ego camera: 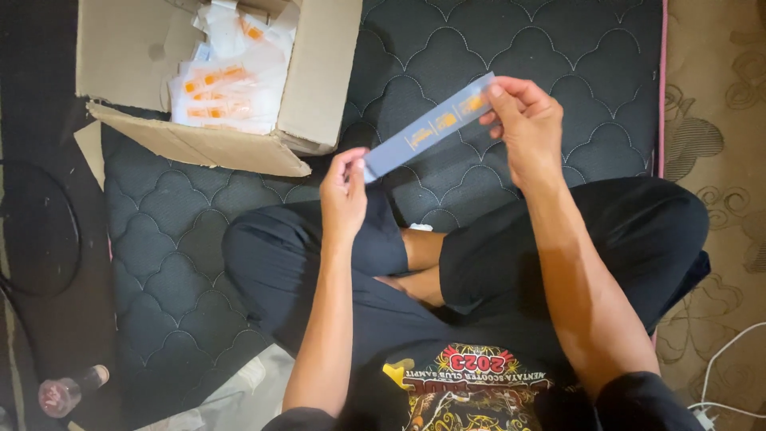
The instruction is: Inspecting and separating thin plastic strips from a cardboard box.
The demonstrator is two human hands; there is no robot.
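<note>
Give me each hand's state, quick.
Left hand: closed, pinching the lower end of the strip.
Right hand: closed, pinching the strip's upper end.

likely a home: a quilted mattress [495, 48] on a patterned carpet [718, 120] at the frame's right.

**Both arms raised forward, fingers pinched**

The person sat cross-legged, both bare forearms stretched forward over the knees. The left hand [343, 191] was held lower and nearer the body, its thumb and fingertips pressed together in a pinch, the wrist straight. The right hand [527, 128] was lifted higher and farther out, fingers curled and closed against the thumb, the wrist bent slightly inward. The hands were well apart.
</note>
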